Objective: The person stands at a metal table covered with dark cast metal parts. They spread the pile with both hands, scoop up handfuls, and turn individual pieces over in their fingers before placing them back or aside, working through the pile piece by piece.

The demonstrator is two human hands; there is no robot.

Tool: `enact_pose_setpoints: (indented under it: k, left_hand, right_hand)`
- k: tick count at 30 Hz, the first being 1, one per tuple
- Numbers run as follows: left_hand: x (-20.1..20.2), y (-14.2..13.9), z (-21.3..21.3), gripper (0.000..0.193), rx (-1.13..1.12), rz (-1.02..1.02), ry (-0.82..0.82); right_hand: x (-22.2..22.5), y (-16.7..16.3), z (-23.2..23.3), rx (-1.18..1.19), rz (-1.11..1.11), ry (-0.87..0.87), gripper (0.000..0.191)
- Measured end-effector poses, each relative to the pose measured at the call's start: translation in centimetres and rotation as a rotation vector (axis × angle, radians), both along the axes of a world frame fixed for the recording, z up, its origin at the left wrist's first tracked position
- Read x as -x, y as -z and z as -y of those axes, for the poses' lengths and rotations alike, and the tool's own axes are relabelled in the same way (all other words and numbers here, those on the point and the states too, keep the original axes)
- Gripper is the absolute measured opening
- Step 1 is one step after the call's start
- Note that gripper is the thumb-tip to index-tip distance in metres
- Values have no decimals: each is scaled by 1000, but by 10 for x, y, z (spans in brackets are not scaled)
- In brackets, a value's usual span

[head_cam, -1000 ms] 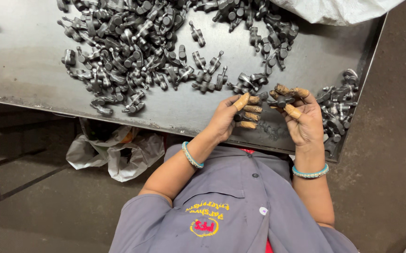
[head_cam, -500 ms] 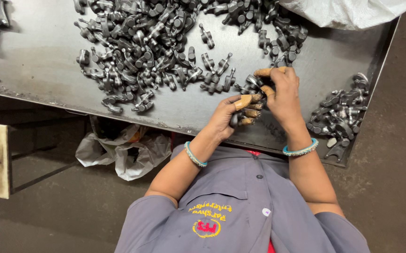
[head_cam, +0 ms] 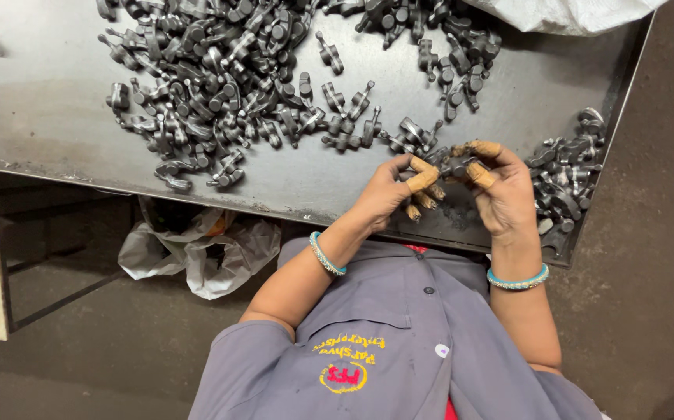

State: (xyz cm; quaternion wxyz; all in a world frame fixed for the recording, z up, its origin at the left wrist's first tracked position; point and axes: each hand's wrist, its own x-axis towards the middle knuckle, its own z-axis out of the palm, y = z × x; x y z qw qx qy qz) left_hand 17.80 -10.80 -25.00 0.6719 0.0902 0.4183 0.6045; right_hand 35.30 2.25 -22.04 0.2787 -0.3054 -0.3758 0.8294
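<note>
Head view: left hand (head_cam: 390,189), right hand (head_cam: 500,194) together pinching small metal part (head_cam: 457,165) over tray (head_cam: 41,101).

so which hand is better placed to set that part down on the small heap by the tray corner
Probably the right hand: it holds the dark metal part and sits beside the small heap. The left hand is farther from it.

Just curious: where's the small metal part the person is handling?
In the head view, the small metal part sits between the left hand and right hand, above the metal table near its right edge.
</note>
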Motion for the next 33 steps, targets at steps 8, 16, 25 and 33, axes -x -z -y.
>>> enact_pose_setpoints:
  k: [8, 16, 25, 33]
  left_hand:
    - [-2, 13, 4, 35, 1, 191, 28]
    - [34, -3, 12, 45, -12, 148, -71]
    - [42, -15, 20, 57, 32, -530, -219]
    - [36, -17, 18, 49, 135, -757, -84]
  right_hand:
    - [-3, 4, 19, -179, 249, 33, 28]
    - [38, -50, 23, -1281, 663, -177, 51]
    - [31, -26, 33, -1235, 861, -154, 38]
    - [-18, 8, 22, -113, 240, -37, 32]
